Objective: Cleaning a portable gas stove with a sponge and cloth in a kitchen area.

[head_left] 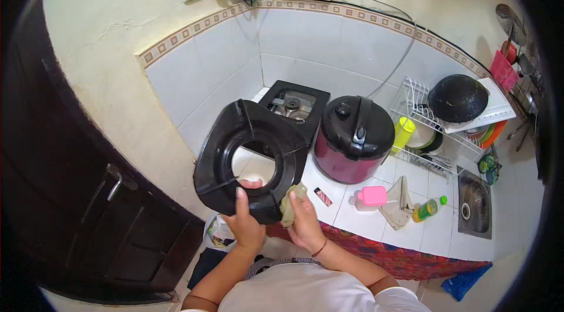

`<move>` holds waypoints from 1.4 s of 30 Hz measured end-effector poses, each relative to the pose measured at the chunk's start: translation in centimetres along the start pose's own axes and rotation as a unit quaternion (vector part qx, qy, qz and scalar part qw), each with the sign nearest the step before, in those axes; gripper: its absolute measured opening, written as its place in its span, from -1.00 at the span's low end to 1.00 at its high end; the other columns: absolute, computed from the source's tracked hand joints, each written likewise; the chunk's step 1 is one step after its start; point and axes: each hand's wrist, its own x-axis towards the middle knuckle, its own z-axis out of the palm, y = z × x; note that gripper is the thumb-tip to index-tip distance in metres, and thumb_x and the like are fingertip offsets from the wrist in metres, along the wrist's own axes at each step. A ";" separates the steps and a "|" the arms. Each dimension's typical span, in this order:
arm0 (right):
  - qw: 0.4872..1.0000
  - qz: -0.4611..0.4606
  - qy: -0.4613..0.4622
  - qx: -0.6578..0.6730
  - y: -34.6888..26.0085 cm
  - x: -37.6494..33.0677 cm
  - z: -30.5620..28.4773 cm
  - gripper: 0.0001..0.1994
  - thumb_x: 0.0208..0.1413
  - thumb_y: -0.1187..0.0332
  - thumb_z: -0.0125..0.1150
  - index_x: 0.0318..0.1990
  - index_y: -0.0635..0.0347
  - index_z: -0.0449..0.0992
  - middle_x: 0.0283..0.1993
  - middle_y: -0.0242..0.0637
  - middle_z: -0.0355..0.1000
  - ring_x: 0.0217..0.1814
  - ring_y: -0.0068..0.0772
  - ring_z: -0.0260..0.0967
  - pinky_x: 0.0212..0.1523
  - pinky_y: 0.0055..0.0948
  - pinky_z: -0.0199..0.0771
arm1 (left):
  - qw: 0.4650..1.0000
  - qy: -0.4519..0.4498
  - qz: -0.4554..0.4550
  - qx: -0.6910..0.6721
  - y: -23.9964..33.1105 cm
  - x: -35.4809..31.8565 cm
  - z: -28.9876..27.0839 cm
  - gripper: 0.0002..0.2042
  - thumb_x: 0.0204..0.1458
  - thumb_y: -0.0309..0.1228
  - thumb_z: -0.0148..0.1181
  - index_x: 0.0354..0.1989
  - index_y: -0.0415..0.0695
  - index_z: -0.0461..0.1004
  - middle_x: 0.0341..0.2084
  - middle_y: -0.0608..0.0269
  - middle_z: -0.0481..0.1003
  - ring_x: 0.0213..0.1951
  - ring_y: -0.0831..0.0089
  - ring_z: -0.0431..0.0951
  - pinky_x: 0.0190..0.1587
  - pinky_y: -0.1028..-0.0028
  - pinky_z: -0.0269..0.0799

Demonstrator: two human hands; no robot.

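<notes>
A black square stove-top grate with rounded corners, ribs and a round central hole is held up in front of me. My left hand grips its near rim, with the thumb on top and fingertips showing through the hole. My right hand is closed round a crumpled olive-green cloth, which touches the grate's right near corner. Behind it sits the black gas stove, one burner exposed; the grate covers part of the stove.
A maroon rice cooker stands right of the stove. On the tiled counter lie a small red packet, a pink-lidded container, a grey cloth and a green-capped bottle. Farther right are a dish rack and sink.
</notes>
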 end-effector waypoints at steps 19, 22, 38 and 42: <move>0.987 -0.035 -0.015 -0.156 -8.5 8.6 -3.4 -0.79 0.23 0.24 0.07 -0.13 0.16 0.46 -0.31 -0.45 0.45 -0.39 -0.68 0.37 -0.40 -0.65 0.38 | 0.926 -0.100 -0.354 -0.088 1.6 7.4 -3.9 -0.52 0.17 -0.06 -0.12 -0.04 -0.29 0.38 -0.28 0.04 0.50 -0.17 0.18 0.51 0.04 0.20 0.39; 0.995 -0.072 0.060 -0.025 -6.8 9.6 -4.8 -0.76 0.26 0.20 0.00 -0.06 0.13 0.42 -0.20 -0.42 0.45 -0.27 -0.58 0.41 -0.31 -0.58 0.42 | 0.941 -0.087 -0.309 -0.110 0.9 7.2 -2.2 -0.56 0.18 -0.09 -0.15 -0.08 -0.28 0.37 -0.39 0.12 0.47 -0.27 0.24 0.50 -0.01 0.21 0.40; 0.946 -0.110 -0.008 -0.306 -5.1 3.5 0.2 -0.71 0.28 0.33 -0.04 0.08 0.28 0.30 -0.10 -0.34 0.40 -0.09 -0.62 0.32 -0.07 -0.55 0.36 | 0.978 -0.125 -0.096 -0.134 0.8 8.9 -3.0 -0.56 0.22 -0.16 -0.29 0.02 -0.30 0.26 -0.32 0.14 0.43 -0.19 0.25 0.47 0.06 0.18 0.34; 0.883 -0.236 0.009 -0.405 -4.6 2.4 2.1 -0.67 0.15 0.40 0.07 0.07 0.24 0.30 0.03 -0.21 0.35 0.04 -0.40 0.31 0.08 -0.31 0.29 | 0.973 -0.148 -0.079 -0.160 0.5 8.9 -2.8 -0.56 0.22 -0.18 -0.31 0.04 -0.32 0.23 -0.33 0.12 0.42 -0.17 0.26 0.46 0.07 0.17 0.32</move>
